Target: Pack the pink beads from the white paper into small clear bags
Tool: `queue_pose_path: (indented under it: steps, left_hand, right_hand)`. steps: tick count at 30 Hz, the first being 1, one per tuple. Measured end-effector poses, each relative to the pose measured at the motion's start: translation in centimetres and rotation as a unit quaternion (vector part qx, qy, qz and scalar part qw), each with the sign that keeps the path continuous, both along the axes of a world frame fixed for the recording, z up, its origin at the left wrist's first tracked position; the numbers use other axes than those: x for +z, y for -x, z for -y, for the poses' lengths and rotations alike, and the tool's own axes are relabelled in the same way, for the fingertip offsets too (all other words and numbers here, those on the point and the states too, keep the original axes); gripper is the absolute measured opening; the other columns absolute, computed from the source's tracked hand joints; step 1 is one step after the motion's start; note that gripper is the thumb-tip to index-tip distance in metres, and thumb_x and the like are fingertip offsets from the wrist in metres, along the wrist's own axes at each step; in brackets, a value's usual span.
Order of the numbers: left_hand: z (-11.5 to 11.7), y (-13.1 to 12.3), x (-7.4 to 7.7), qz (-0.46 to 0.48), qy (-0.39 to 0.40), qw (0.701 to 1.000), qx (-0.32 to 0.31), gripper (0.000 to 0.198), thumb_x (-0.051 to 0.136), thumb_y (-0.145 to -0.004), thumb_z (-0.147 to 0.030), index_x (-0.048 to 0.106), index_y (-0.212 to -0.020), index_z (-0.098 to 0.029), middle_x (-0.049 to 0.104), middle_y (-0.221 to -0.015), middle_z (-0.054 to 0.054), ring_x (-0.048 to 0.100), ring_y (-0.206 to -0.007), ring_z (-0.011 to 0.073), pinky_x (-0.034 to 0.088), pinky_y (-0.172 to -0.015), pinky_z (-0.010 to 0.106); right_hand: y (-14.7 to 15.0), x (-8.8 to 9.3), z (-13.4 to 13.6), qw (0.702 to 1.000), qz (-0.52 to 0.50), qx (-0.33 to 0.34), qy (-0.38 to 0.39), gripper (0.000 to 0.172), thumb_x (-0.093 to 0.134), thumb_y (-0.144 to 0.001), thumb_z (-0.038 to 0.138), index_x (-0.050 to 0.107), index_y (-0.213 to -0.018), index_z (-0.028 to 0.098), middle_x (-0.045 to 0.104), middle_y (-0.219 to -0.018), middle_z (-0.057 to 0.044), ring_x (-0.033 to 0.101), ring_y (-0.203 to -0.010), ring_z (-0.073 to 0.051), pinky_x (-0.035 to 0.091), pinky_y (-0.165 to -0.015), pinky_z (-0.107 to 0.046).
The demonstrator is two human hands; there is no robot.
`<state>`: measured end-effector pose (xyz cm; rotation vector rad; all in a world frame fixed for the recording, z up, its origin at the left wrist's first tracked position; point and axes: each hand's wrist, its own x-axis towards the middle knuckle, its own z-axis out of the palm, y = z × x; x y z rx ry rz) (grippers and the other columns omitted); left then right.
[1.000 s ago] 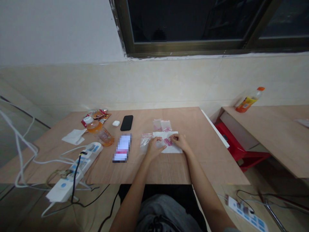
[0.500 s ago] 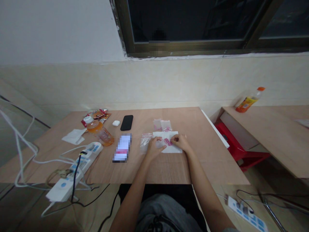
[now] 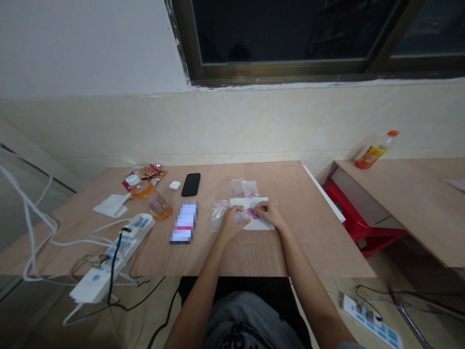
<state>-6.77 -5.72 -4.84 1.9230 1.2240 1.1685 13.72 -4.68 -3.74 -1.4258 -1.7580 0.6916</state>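
A small heap of pink beads [image 3: 253, 214] lies on a sheet of white paper [image 3: 262, 225] in front of me. My left hand [image 3: 232, 222] rests at the paper's left edge, its thumb and fingers apart in a curve beside the beads. From the right, my right hand [image 3: 270, 212] reaches over the heap with fingertips pinched together at its edge. Whatever is in that pinch is too small to make out. Just left of my left hand lies a clear zip bag [image 3: 218, 213], partly covered by the hand. Beyond the paper are small clear bags [image 3: 249, 188] with pink bits.
To the left lie a lit phone [image 3: 184, 223], a black phone [image 3: 191, 184], a white earbud case [image 3: 175, 185] and an orange drink bottle [image 3: 152, 199]. A power strip [image 3: 116, 257] with cables crosses the table's front left. A red stool [image 3: 354, 223] stands right.
My right hand has shifted slightly left, its fingertips now nearer the bead heap. My left hand keeps its place.
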Motion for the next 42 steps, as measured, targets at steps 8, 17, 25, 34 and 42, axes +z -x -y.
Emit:
queue_pose_path:
  steps: [8, 17, 25, 34, 42]
  left_hand:
    - [0.0, 0.1, 0.2, -0.008, -0.003, 1.000, 0.003, 0.037, 0.076, -0.063, -0.030, 0.060, -0.095, -0.021, 0.066, -0.098, 0.004, 0.060, -0.096, 0.0210, 0.046, -0.088, 0.035]
    - [0.0, 0.0, 0.2, -0.010, -0.003, 1.000, 0.001, 0.036, 0.077, -0.063, -0.026, 0.059, -0.094, -0.021, 0.066, -0.100, 0.005, 0.060, -0.095, 0.0205, 0.046, -0.087, 0.034]
    - [0.2, 0.0, 0.3, -0.001, -0.003, 1.000, 0.004, 0.035, 0.076, -0.064, -0.026, 0.059, -0.094, -0.021, 0.066, -0.100, 0.004, 0.060, -0.097, 0.0204, 0.045, -0.089, 0.036]
    - [0.1, -0.1, 0.2, -0.001, 0.000, 1.000, 0.003, 0.035, 0.076, -0.063, -0.026, 0.059, -0.094, -0.021, 0.066, -0.099, 0.004, 0.060, -0.096, 0.0206, 0.046, -0.088, 0.037]
    - [0.1, -0.1, 0.5, -0.010, 0.000, 1.000, 0.009, 0.035, 0.077, -0.061, -0.025, 0.059, -0.091, -0.021, 0.067, -0.098, 0.004, 0.061, -0.095, 0.0204, 0.047, -0.087, 0.036]
  right_hand:
    - [1.3, -0.6, -0.1, 0.996, -0.064, 0.054, 0.023, 0.028, 0.061, -0.080, 0.039, 0.073, -0.075, 0.014, 0.062, -0.060, -0.002, 0.047, -0.053, -0.011, 0.035, -0.051, -0.022]
    - [1.3, 0.1, 0.1, 0.997, -0.050, 0.051, 0.005, 0.027, 0.059, -0.080, 0.037, 0.074, -0.076, 0.015, 0.064, -0.059, -0.003, 0.047, -0.052, -0.012, 0.034, -0.051, -0.022]
    - [-1.7, -0.4, -0.1, 0.999, 0.043, -0.007, -0.005, 0.019, 0.060, -0.075, 0.029, 0.075, -0.072, 0.017, 0.069, -0.067, -0.005, 0.054, -0.058, -0.014, 0.038, -0.059, -0.024]
    - [-1.7, -0.5, 0.1, 0.998, 0.058, 0.024, 0.008, 0.016, 0.065, -0.072, 0.030, 0.074, -0.070, 0.017, 0.062, -0.057, -0.001, 0.049, -0.053, -0.012, 0.036, -0.055, -0.023]
    - [-1.3, 0.0, 0.5, 0.999, 0.050, 0.016, 0.009, 0.012, 0.066, -0.071, 0.026, 0.072, -0.066, 0.017, 0.065, -0.060, -0.003, 0.053, -0.058, -0.013, 0.038, -0.060, -0.025]
